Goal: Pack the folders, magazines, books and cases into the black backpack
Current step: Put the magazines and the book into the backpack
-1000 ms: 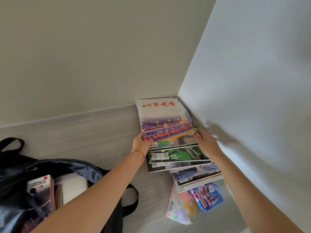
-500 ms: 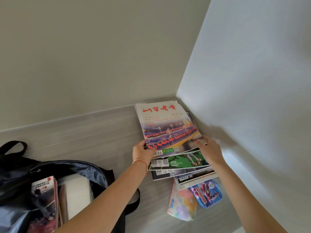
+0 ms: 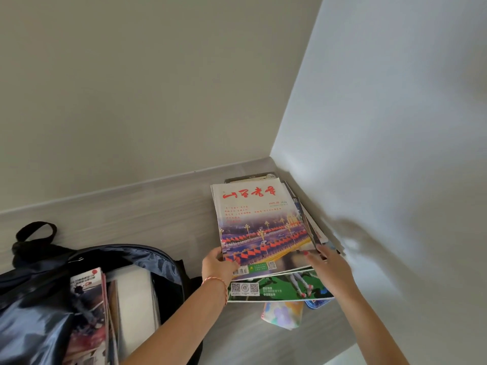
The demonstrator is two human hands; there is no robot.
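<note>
Black backpack (image 3: 39,299) sits low left on the desk (image 3: 158,225), mouth open, w/ magazines and a pale folder already standing inside; its bottom is cut off by the frame edge. Magazine stack (image 3: 263,233) lies in the corner by the right wall, long axis running away from the person, near edges fanned out. Top magazine (image 3: 253,219) w/ red title is tilted up off the rest. Left hand (image 3: 218,267) pinches its near-left corner, thumb on the cover; right hand (image 3: 326,270) is curled at the near-right edge, but how many copies it grips can't be told. Hands apart, one per side. The backpack is to the left of both hands, left arm nearer, so the carry prob goes left and toward the person. A floral pouch (image 3: 282,314) and a blue case (image 3: 316,302) peek out under the stack, mostly hidden.
</note>
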